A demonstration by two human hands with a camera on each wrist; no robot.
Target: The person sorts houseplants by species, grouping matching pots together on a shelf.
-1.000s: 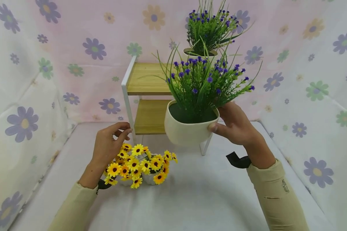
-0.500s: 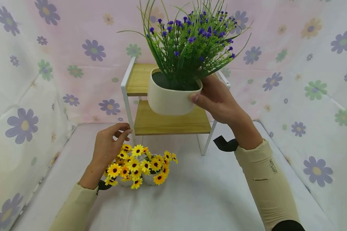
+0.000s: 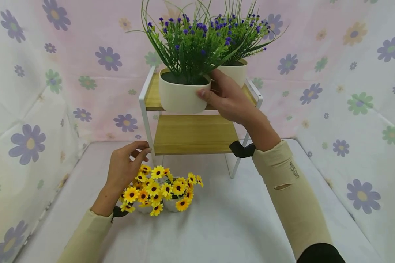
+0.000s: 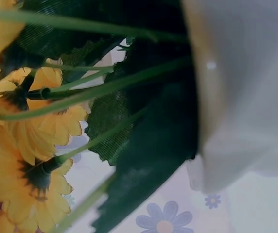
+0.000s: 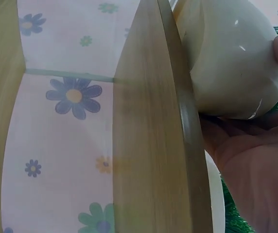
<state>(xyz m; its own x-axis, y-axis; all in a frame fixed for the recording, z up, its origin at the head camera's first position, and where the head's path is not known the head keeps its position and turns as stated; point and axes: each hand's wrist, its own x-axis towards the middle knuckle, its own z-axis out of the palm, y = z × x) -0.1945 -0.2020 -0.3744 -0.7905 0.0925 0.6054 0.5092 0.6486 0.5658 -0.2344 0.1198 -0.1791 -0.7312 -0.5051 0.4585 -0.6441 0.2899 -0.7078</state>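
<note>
My right hand [image 3: 232,96] grips the right rim of a white flowerpot [image 3: 184,96] with purple flowers and long grass. In the head view this pot is at the front edge of the upper wooden board [image 3: 153,96]. In the right wrist view the pot [image 5: 238,58] lies close against the board's edge [image 5: 182,111], with thumb and fingers on either side of it. My left hand [image 3: 126,162] has its fingers curled, the fingertips pinching the white left leg [image 3: 148,133] of the two-tier shelf. Yellow flowers [image 3: 153,188] in small pots stand just below that hand.
A second white pot [image 3: 235,75] with purple flowers stands on the upper board's right side. Below is the lower wooden board [image 3: 194,133]. In the left wrist view, yellow flowers [image 4: 29,189] and a white pot [image 4: 246,97] are very near. Flowered cloth [image 3: 108,95] hangs behind.
My right hand has carried the white pot up and to the left, from in front of the shelf to the upper board's front edge. The left hand has stayed at the shelf leg.
</note>
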